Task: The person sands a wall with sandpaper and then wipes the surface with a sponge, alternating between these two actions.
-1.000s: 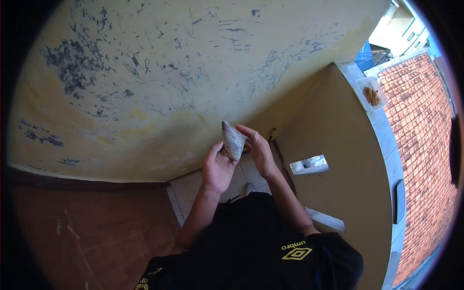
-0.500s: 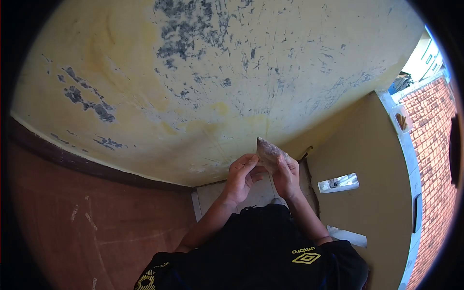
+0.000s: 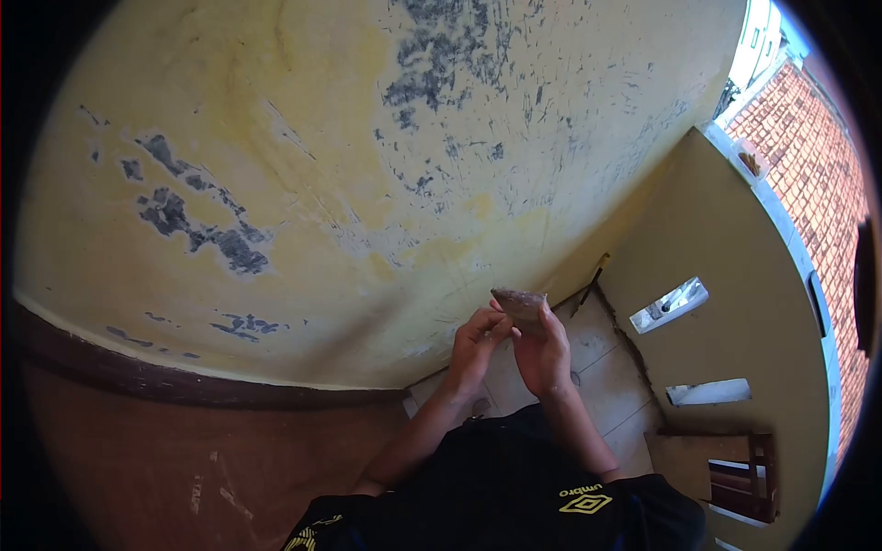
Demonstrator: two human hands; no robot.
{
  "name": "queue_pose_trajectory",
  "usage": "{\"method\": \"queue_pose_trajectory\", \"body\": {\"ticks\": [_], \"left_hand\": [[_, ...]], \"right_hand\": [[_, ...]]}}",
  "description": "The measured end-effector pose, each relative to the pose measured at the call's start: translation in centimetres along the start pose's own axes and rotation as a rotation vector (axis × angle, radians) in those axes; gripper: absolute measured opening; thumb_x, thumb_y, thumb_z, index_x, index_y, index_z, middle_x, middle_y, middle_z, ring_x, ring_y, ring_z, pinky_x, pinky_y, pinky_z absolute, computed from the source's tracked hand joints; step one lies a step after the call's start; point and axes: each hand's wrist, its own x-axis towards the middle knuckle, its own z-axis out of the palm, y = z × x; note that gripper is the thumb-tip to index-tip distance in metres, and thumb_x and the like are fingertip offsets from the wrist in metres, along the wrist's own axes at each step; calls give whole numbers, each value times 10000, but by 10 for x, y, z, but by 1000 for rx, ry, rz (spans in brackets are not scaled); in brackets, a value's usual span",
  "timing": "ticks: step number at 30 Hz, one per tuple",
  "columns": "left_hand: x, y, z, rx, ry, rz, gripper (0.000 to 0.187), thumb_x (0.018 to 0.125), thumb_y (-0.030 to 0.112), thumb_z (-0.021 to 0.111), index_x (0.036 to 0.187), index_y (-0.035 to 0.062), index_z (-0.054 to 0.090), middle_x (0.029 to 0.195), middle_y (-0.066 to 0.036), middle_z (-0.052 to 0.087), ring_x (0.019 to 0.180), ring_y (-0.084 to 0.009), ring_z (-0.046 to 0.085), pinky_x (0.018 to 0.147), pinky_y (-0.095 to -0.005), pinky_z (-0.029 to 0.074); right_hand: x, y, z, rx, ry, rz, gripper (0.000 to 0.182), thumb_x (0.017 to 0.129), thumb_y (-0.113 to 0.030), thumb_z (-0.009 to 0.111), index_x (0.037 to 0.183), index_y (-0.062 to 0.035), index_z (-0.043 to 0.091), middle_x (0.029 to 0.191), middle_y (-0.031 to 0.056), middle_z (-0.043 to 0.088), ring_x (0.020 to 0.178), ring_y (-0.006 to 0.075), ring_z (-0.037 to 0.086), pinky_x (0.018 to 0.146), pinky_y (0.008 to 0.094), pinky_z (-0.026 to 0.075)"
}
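Note:
A worn, brownish-grey folded piece (image 3: 520,301), perhaps sandpaper, is held up between both hands in front of the lower wall. My right hand (image 3: 544,354) grips it, with the thumb up along its right edge and the fingers behind. At its lower left side, my left hand (image 3: 480,342) has its fingers bent and pressed against the piece. Beyond the hands stands the yellow wall (image 3: 322,248), with grey patches and scratches where paint is gone.
A long thin tool (image 3: 593,283) leans in the corner. On the right is a low wall (image 3: 735,257) with slots and a ledge bearing a plastic container (image 3: 750,160). A wooden object (image 3: 749,477) stands at lower right; a brown surface (image 3: 230,450) lies left.
The view has turned, bringing the wooden object into sight. The piece has tilted flatter in the hands, and the left fingers have closed in on it.

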Motion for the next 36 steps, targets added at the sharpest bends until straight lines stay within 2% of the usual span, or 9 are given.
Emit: {"method": "queue_pose_trajectory", "body": {"ticks": [5, 9, 11, 15, 22, 27, 30, 33, 36], "left_hand": [[-8, 103, -37, 587, -561, -179, 399, 1042, 266, 712, 1339, 0, 697, 1292, -83, 709, 1188, -173, 632, 1095, -359, 473], [-4, 249, -19, 1120, -720, 192, 471, 905, 132, 819, 1349, 26, 704, 1267, -141, 733, 1171, -251, 688, 1042, -386, 527], [5, 298, 7, 1257, -653, 508, 423, 849, 57, 828, 1260, 24, 733, 1181, -142, 755, 1097, -272, 715, 999, -388, 545], [42, 361, 32, 1505, -672, 992, 297, 834, -10, 782, 1126, 20, 733, 1092, -142, 762, 1040, -303, 716, 945, -400, 550], [75, 402, 47, 1635, -548, 1526, 250, 798, -35, 779, 1032, 49, 748, 1016, -117, 745, 971, -314, 700, 894, -409, 556], [75, 397, 43, 1631, -634, 1473, 270, 799, -29, 784, 1053, 48, 738, 1026, -126, 740, 982, -318, 697, 902, -409, 554], [76, 399, 45, 1629, -624, 1466, 257, 813, -22, 782, 1056, 47, 734, 1024, -119, 739, 993, -317, 695, 908, -406, 553], [74, 398, 41, 1638, -585, 1445, 244, 826, -14, 782, 1058, 42, 731, 1036, -112, 740, 1013, -312, 692, 915, -395, 551], [71, 403, 48, 1622, -578, 1387, 248, 833, -1, 783, 1072, 38, 727, 1054, -106, 741, 1029, -303, 688, 921, -389, 550]], "right_hand": [[-4, 5, 1, -254, 93, -129, 433, 1140, -319, 499, 1355, 18, 667, 1368, 159, 701, 1331, 248, 624, 1134, 435, 444], [49, -10, 13, -865, 292, -650, 352, 1135, -224, 553, 1317, 47, 685, 1314, 135, 713, 1270, 146, 598, 1072, 335, 439], [87, -27, 55, -840, 318, -932, 306, 1105, -159, 588, 1308, 33, 712, 1316, 140, 730, 1370, 323, 518, 1144, 421, 387], [150, -37, 128, -1169, 180, -1367, 342, 1018, -133, 675, 1353, -93, 728, 1448, 19, 697, 1479, 377, 449, 1203, 487, 322], [182, -7, 162, -1329, 183, -1401, 483, 936, -201, 700, 1415, -265, 714, 1474, -95, 675, 1604, 360, 302, 1267, 648, -34], [210, -54, 141, -1301, 437, -1431, 418, 1001, -247, 668, 1416, -269, 715, 1460, -89, 688, 1625, 355, 260, 1232, 692, -92], [190, -38, 136, -1531, 17, -1473, 429, 997, -231, 667, 1418, -291, 713, 1487, -118, 664, 1624, 391, 241, 1225, 693, -104], [207, -70, 130, -1420, 342, -1428, 452, 982, -232, 672, 1421, -334, 707, 1502, -148, 645, 1636, 347, 222, 1245, 700, -67], [186, -31, 137, -1557, 17, -1446, 436, 993, -255, 672, 1415, -360, 704, 1479, -150, 661, 1627, 354, 243, 1247, 700, -99]]}}
